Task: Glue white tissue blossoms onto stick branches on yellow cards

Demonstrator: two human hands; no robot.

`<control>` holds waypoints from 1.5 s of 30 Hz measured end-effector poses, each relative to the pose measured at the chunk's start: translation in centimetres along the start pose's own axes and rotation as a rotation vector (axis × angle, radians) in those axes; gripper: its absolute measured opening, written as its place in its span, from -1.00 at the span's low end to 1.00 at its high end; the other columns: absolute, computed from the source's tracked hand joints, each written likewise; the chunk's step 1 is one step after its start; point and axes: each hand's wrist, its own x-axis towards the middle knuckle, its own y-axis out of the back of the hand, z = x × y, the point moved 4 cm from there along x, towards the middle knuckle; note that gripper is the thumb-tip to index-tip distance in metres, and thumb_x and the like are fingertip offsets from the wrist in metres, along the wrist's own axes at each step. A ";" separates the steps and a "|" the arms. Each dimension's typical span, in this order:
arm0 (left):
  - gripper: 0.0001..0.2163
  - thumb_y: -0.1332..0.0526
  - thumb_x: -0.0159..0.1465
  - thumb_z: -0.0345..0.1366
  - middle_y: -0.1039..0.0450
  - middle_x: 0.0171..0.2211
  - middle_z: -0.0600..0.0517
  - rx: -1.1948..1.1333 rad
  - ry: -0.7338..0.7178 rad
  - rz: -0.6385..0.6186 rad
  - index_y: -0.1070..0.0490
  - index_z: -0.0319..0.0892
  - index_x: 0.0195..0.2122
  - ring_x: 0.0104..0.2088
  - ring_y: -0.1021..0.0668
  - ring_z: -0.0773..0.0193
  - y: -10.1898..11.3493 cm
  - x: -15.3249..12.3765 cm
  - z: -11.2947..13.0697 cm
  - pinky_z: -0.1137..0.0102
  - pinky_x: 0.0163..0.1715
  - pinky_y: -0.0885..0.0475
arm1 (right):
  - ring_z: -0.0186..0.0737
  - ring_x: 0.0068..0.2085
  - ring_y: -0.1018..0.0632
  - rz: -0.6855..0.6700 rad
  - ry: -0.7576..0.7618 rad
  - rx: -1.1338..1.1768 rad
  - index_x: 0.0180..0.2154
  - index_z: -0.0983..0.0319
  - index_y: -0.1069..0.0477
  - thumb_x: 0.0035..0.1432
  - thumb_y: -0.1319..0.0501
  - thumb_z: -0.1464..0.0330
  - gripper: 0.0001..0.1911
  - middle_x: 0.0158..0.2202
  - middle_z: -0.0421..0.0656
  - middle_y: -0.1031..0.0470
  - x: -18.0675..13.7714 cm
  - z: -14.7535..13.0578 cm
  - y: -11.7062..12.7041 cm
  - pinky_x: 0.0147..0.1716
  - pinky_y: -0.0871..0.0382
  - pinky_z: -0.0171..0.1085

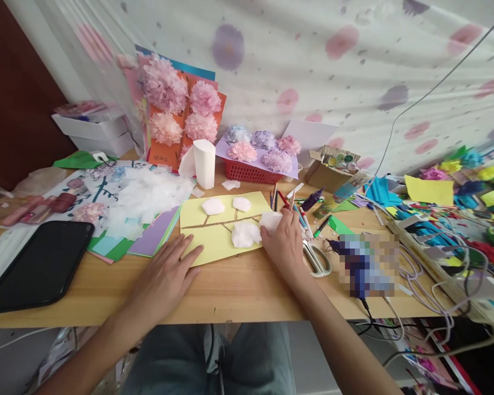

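A sheet of yellow paper [208,248] lies in front of me with a brown branch drawn across it. Two flat white paper pieces [213,206] sit above the branch, and a fluffy white cotton tuft [246,234] sits below it. My left hand [164,274] rests flat on the sheet's lower left edge, fingers stretched out. Over the sheet's right end, my right hand [286,241] is closed, a thin stick [293,196] rising from its fingers. A white piece [270,220] lies against its thumb side, partly hidden.
Scissors [319,259] and several pens [307,224] lie beside my right hand. Further right are a glue gun [356,269], partly pixelated, and cables [420,274]. Cotton [148,192] and a black phone [41,266] lie left. A white roll [205,163] and red basket [251,172] stand behind.
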 end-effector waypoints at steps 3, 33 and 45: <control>-0.58 0.08 0.45 -0.27 -0.40 0.26 -0.19 0.004 -0.004 -0.064 -0.48 -0.17 0.16 0.29 -0.40 -0.07 0.2 1.0 -1.5 -0.05 0.25 -0.33 | 0.24 0.00 -0.50 -0.079 -0.032 -0.042 0.06 0.33 -0.23 0.18 -0.25 0.25 -0.52 0.02 0.23 -0.40 -0.5 -0.3 0.1 -0.15 -0.47 0.06; -0.78 -0.16 0.37 -0.25 -0.64 -0.17 -0.03 -0.419 -0.102 -0.139 -0.61 -0.14 -0.17 -0.17 -0.61 0.12 2.1 12.2 0.1 0.27 -0.13 -0.43 | -0.16 -0.34 -0.47 -0.303 0.564 0.104 -0.17 0.23 -0.32 0.32 0.05 0.61 -0.75 -0.38 -0.15 -0.46 -7.4 -3.3 3.1 -0.38 -0.30 -0.26; -0.82 -0.25 0.26 -0.25 -0.58 -0.24 -0.04 -0.257 -0.181 -0.181 -0.59 -0.17 -0.18 -0.24 -0.57 0.12 -0.2 13.7 3.2 0.32 -0.29 -0.39 | -0.17 -0.27 -0.46 -0.251 0.450 0.180 -0.27 0.22 -0.42 0.34 -0.09 0.53 -0.82 -0.31 -0.11 -0.51 -7.9 -2.9 2.6 -0.25 -0.32 -0.25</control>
